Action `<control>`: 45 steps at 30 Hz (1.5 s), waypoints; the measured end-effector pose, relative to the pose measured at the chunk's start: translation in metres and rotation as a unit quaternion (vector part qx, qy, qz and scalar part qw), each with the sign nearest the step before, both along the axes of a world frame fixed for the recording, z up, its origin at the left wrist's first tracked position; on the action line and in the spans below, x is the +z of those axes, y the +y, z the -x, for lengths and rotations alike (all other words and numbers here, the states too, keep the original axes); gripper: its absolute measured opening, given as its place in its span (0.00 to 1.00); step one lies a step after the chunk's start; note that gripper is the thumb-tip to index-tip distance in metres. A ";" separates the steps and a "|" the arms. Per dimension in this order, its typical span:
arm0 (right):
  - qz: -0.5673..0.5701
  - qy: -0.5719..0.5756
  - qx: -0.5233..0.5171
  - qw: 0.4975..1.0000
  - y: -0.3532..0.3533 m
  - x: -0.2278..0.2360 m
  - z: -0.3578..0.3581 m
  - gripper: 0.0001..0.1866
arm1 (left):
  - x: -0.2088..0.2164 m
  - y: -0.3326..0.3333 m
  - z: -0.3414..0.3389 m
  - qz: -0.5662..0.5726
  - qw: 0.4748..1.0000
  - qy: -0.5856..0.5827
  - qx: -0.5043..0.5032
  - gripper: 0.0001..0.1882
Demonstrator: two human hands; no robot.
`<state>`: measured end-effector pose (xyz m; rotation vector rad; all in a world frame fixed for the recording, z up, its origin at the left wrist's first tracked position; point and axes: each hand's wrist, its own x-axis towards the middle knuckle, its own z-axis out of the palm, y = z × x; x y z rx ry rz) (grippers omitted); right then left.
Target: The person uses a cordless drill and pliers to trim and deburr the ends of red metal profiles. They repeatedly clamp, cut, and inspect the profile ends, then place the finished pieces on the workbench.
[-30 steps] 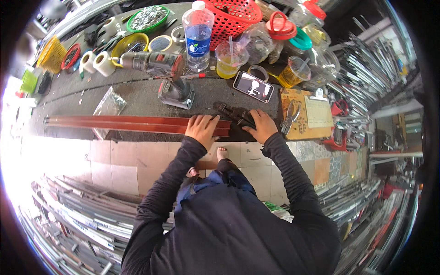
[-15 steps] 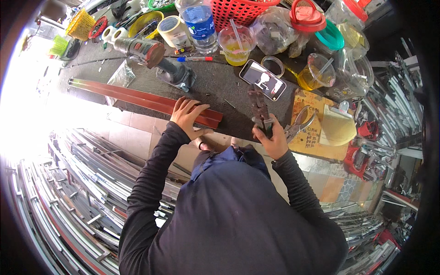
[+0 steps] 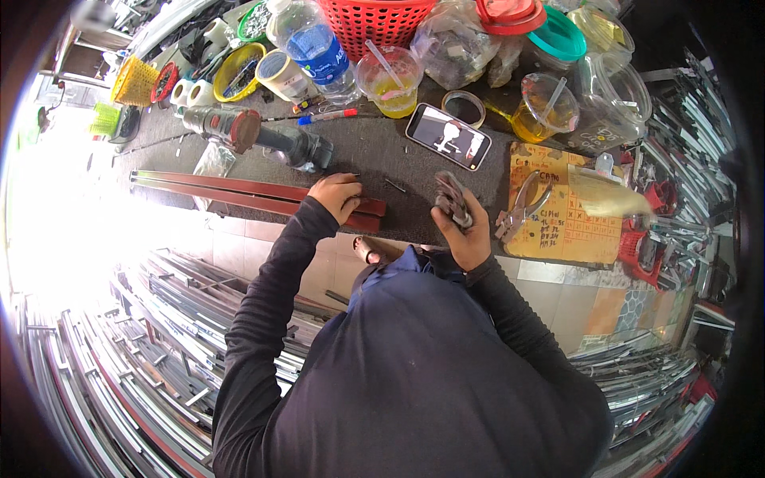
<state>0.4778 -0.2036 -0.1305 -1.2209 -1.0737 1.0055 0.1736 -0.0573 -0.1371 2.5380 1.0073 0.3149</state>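
Note:
A long red-brown metal channel point(image 3: 263, 197) lies along the front edge of the dark worktable point(image 3: 382, 151). Over its right part is my left hand point(image 3: 336, 197), fingers bent together and gripping it. My right hand point(image 3: 467, 233) is closed round a dark, rusty-looking metal hand tool point(image 3: 452, 197), held above the table's front edge; its exact kind does not show. A small thin metal piece point(image 3: 395, 186) lies between my hands. Silver locking pliers point(image 3: 523, 209) rest on a yellow written-on board point(image 3: 558, 231), right of my right hand.
Behind my left hand lies a cordless power tool point(image 3: 263, 137). Farther back are a phone point(image 3: 449, 137), a tape roll point(image 3: 464, 108), drink cups point(image 3: 390, 84), a water bottle point(image 3: 319, 60) and a red basket point(image 3: 374, 28). Metal profiles point(image 3: 143, 350) fill racks at the lower left.
My left hand's spread fingers have drawn together on the channel. The tool in my right hand has tipped and turned. The whole view has shifted slightly.

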 end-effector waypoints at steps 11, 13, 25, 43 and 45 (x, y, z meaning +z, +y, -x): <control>0.257 -0.369 0.214 0.867 -0.010 0.070 -0.023 0.31 | 0.099 0.019 -0.026 0.165 0.985 -0.048 -0.020 0.09; 0.218 -0.383 0.175 0.880 -0.019 0.074 -0.016 0.30 | 0.116 0.021 -0.027 0.160 0.986 -0.037 -0.035 0.12; 0.133 -0.430 0.027 0.893 -0.026 0.061 0.012 0.34 | 0.130 0.038 -0.025 0.188 0.970 -0.057 -0.141 0.26; 0.167 -0.451 -0.049 0.876 -0.015 0.070 0.045 0.34 | 0.123 0.040 -0.029 0.158 0.975 -0.074 -0.140 0.28; 0.161 -0.450 -0.048 0.877 -0.015 0.071 0.045 0.32 | 0.122 0.040 -0.028 0.146 0.977 -0.066 -0.138 0.28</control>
